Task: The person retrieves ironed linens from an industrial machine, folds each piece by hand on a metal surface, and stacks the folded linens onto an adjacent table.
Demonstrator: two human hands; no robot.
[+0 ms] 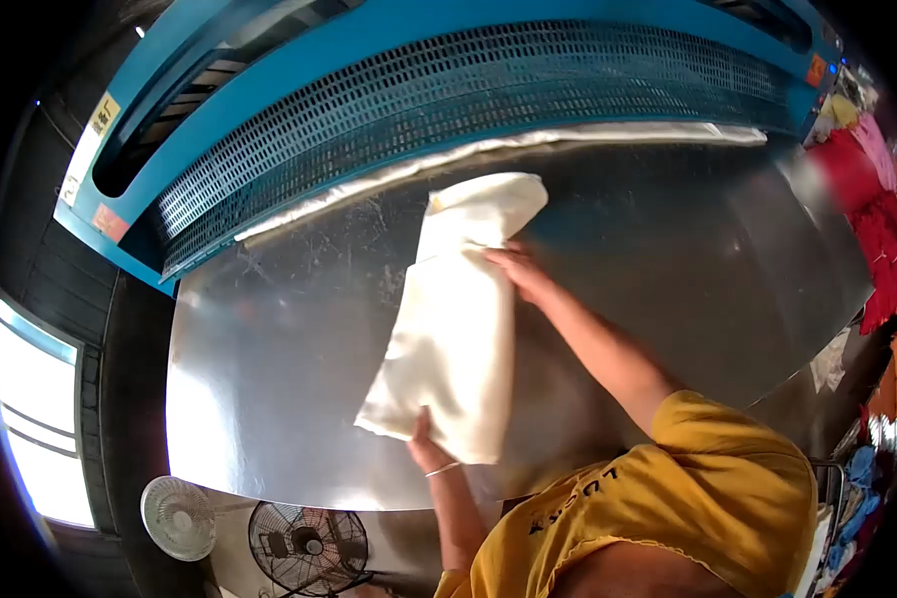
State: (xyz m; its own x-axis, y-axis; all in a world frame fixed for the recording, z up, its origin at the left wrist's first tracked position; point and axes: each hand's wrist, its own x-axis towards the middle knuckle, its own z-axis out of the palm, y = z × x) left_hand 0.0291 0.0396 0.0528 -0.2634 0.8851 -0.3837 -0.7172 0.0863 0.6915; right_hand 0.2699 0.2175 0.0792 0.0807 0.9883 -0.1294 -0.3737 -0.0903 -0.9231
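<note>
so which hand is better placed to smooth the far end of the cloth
Probably the right hand: it touches the cream cloth close to that end, while the left hand holds the near edge.

Over the shiny grey metal desk [269, 369], our left grip [424, 439] holds folded cream-white cloth [453, 339] by its near edge; our right grip [518, 271] touches its right side.

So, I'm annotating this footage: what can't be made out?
Head view throughout:
Left hand: most fingers, hidden beneath the cream cloth.
Blue machine: top, cut off by the upper edge.
Yellow label: lettering, too small to read.
Window: view outside, lost in glare.
</note>
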